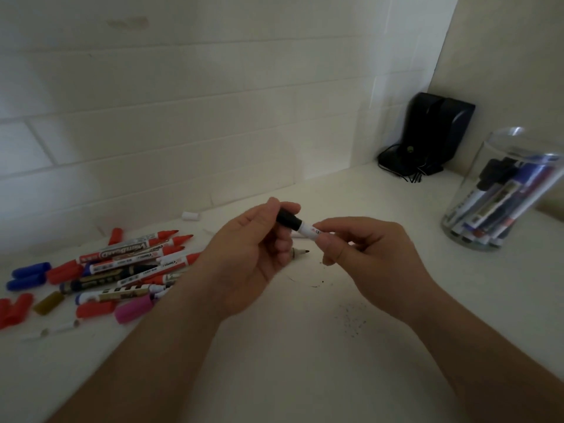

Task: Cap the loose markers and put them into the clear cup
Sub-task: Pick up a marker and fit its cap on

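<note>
- Nearest the camera, the right hand (351, 245) pinches the white barrel of the marker (306, 229); thumb and forefinger are closed on it.
- The left hand (253, 254) pinches the black cap (287, 219) at the marker's other end, fingers curled round it.
- The marker's long axis runs from lower right to upper left, cap end toward the left hand. Whether the cap is fully seated cannot be told.
- Judgement: a push along that axis would seat the cap; the right hand is the nearer to the clear cup (506, 190).
- The cup stands well apart, far right, with markers inside.
- The loose pile (128, 267) lies left, several tips bare.
</note>
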Available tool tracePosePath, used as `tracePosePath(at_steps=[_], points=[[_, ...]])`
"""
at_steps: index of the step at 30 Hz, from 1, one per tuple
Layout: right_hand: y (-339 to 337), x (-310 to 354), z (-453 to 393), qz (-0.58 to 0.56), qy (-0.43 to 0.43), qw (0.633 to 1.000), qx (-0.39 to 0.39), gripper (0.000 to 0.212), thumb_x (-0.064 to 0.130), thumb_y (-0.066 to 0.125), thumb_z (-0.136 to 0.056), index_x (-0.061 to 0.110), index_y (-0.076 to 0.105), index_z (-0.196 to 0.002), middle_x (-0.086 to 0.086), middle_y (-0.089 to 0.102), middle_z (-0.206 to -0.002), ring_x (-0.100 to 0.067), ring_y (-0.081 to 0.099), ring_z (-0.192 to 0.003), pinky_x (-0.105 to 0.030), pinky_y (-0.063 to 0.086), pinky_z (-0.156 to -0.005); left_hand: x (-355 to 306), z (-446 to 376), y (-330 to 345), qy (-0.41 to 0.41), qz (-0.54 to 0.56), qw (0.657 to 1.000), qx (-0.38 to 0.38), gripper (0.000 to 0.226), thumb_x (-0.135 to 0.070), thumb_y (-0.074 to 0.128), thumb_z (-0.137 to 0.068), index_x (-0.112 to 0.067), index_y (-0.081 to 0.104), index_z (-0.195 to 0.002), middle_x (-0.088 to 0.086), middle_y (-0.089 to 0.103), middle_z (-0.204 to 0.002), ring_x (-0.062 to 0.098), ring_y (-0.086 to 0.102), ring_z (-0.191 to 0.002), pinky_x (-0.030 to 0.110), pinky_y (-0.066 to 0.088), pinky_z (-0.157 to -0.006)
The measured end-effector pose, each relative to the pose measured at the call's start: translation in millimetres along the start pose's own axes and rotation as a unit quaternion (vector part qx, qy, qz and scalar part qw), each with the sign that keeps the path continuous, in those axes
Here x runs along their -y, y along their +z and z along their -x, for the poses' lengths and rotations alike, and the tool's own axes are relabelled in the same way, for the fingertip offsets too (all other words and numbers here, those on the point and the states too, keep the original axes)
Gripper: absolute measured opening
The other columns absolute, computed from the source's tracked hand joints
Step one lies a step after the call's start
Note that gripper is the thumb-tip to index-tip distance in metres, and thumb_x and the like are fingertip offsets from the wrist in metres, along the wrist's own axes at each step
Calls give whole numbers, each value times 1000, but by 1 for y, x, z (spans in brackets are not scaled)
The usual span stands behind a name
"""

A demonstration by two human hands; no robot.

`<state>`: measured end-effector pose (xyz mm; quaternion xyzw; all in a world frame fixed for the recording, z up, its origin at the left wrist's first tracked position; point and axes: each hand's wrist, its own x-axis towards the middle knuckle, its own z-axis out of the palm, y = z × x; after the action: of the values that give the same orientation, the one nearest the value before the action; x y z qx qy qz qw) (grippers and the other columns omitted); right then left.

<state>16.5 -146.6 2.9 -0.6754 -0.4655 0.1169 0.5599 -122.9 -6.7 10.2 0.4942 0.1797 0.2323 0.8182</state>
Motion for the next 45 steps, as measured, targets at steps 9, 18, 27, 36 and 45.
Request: tracePosePath(at_steps=[9, 18, 27, 36, 45], points=[[24, 14, 5, -255, 128, 958, 26, 10, 7, 66, -94, 3, 74, -92, 0, 63, -55, -2, 48, -35, -8, 36, -41, 15, -8, 17, -84, 252, 964, -7, 28, -47, 64, -88, -23, 59, -75, -8, 22, -61, 7, 11, -53, 22, 11, -49], [28, 11, 4, -238, 136, 961, 23, 11, 14, 70, -94, 10, 79, -91, -12, 59, -61, -3, 43, -39, -12, 34, -41, 14, -5, 21, -74, 231, 969, -51, 24, -44, 67, -82, -25, 55, -77, -8, 30, -52, 5, 22, -40, 16, 18, -35], [5, 15, -6, 18, 66, 992, 109, 17, 36, 58, -104, 30, 74, -102, 4, 71, -77, -8, 54, -65, -22, 43, -62, 21, -9, 19, 76, 21, 994, -78, 39, -51, 48, -93, -21, 70, -104, 1, 36, -61, 13, 28, -51, 25, 21, -48], [-205, 58, -62, 112, -90, 918, -369, 47, 20, 62, -98, 37, 42, -138, 1, 72, -94, -11, 70, -72, -30, 59, -67, 30, -15, 0, 291, -594, 749, -37, 38, -20, 78, -87, -50, 59, -102, -16, 57, -75, 3, 55, -77, 26, 43, -68], [-230, 5, -80, 352, 73, 901, -241, 35, 29, 68, -93, 37, 52, -123, 4, 69, -94, -10, 66, -78, -20, 45, -60, 49, -24, -7, 257, -647, 717, 13, 36, -49, 60, -81, -69, 48, -109, -25, 55, -80, 2, 56, -80, 35, 48, -71]])
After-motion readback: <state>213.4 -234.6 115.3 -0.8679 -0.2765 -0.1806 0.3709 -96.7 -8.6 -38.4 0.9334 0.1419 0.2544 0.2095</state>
